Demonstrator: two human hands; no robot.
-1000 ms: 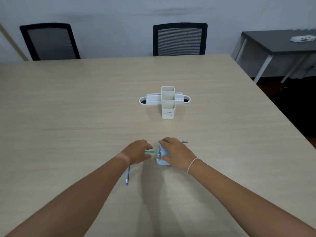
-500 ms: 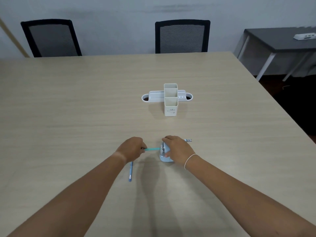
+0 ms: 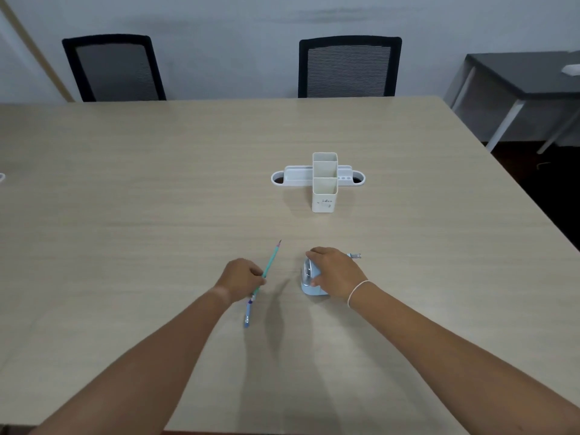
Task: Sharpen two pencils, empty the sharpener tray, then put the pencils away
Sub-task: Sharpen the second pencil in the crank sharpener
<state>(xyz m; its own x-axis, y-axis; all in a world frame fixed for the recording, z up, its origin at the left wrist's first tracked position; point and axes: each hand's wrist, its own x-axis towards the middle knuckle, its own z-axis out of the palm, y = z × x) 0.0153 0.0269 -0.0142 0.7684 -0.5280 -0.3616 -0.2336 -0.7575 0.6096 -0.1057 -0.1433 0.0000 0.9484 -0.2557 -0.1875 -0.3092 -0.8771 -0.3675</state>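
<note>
At lower centre of the frame, the left hand (image 3: 241,279) was clenched around a teal pencil (image 3: 271,259), its sharpened tip angled toward the upper right and clear of the sharpener. The right hand (image 3: 334,271) grasped the light blue sharpener (image 3: 309,279) on the table (image 3: 125,199). A blue pencil (image 3: 248,313) lay just below the left hand, and the white pencil holder (image 3: 324,183) stood well apart, above centre.
</note>
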